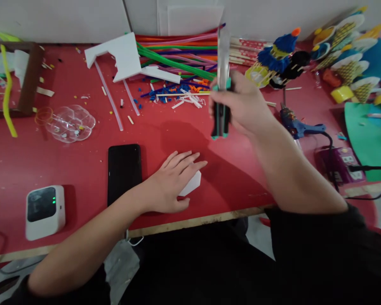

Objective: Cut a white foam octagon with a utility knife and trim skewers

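Observation:
My left hand [171, 182] lies flat on the red table [82, 169], fingers stretched out, pressing on a small white foam piece [192, 184]. My right hand [241, 103] is raised above the table, closed round a utility knife [222, 84] with a black and teal handle, its long blade pointing up. A black phone [124, 171] lies just left of my left hand.
Coloured pipe cleaners and straws [178, 55] lie at the back with a cut white foam sheet [123, 55]. A blue glue gun [296, 125], a purple power strip [339, 163], craft birds [282, 55], a clear dish [70, 123] and a white device [45, 210] are around.

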Demonstrator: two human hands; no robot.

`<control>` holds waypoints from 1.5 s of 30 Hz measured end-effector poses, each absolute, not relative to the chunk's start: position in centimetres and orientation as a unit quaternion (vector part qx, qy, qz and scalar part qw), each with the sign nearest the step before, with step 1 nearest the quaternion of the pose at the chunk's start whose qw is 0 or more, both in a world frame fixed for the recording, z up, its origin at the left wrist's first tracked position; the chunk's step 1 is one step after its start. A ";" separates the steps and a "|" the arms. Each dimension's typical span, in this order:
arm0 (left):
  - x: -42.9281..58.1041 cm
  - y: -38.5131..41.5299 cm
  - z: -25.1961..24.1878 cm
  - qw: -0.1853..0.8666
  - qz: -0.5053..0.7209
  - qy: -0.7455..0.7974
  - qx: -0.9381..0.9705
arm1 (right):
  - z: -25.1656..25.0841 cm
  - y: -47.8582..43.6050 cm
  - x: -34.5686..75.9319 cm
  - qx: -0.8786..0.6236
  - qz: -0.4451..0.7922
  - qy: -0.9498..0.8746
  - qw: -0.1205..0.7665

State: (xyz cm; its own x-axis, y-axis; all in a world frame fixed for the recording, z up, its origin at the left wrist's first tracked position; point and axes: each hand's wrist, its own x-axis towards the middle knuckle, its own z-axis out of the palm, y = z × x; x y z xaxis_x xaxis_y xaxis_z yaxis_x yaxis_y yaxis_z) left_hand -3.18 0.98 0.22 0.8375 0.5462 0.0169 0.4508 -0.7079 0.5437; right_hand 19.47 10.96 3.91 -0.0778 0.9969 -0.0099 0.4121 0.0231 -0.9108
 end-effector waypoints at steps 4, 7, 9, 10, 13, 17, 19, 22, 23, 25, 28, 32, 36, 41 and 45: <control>-2.9 1.5 -0.5 0.258 0.137 0.302 0.908 | 4.5 6.1 22.8 -0.632 0.208 -0.742 0.084; -2.5 1.6 -1.2 0.226 0.197 0.313 0.901 | 2.5 3.4 23.4 -0.655 0.074 -0.752 0.002; -2.1 1.5 -1.4 0.209 0.258 0.322 0.886 | 1.2 2.3 23.0 -0.666 0.015 -0.746 0.020; -2.0 1.4 -1.4 0.201 0.290 0.328 0.876 | 0.7 2.0 22.6 -0.675 -0.008 -0.735 0.062; -1.8 1.2 -1.4 0.172 0.371 0.347 0.844 | 0.7 1.6 20.7 -0.648 0.033 -0.721 0.242; -1.9 1.3 -1.4 0.139 0.429 0.381 0.807 | 1.1 1.4 17.5 -0.514 0.350 -0.725 0.295; -2.1 1.4 -1.5 0.168 0.436 0.373 0.802 | 0.5 1.4 16.6 -0.506 0.427 -0.679 0.317; -2.4 1.7 -1.7 0.266 0.447 0.377 0.766 | -0.9 1.7 16.9 -0.520 0.490 -0.554 0.427; -2.4 1.9 -1.7 0.309 0.455 0.389 0.739 | -1.3 1.9 17.3 -0.509 0.519 -0.513 0.458; -2.6 2.2 -1.6 0.416 0.456 0.415 0.669 | -1.8 2.2 18.1 -0.476 0.572 -0.456 0.488; -2.7 2.6 -1.1 0.562 0.436 0.426 0.559 | -1.6 2.2 18.5 -0.444 0.619 -0.439 0.477; -2.7 2.6 -0.6 0.590 0.465 0.435 0.496 | -1.0 2.0 17.9 -0.423 0.608 -0.462 0.488; -2.6 2.5 -0.6 0.553 0.517 0.438 0.484 | -1.1 2.1 17.9 -0.392 0.601 -0.474 0.511; -2.6 2.4 -0.8 0.521 0.544 0.437 0.491 | -1.5 2.1 18.3 -0.396 0.586 -0.482 0.517; -2.7 2.2 -0.8 0.554 0.525 0.412 0.497 | -1.7 2.2 18.3 -0.426 0.572 -0.449 0.539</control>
State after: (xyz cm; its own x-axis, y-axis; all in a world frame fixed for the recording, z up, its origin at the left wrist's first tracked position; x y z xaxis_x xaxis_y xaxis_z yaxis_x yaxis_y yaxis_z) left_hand -2.70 2.23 -0.75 0.1088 0.9919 0.0649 -0.1727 -0.0454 0.9839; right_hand 18.31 2.24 -1.73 -0.0569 0.9984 -0.0036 -0.2335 -0.0168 -0.9722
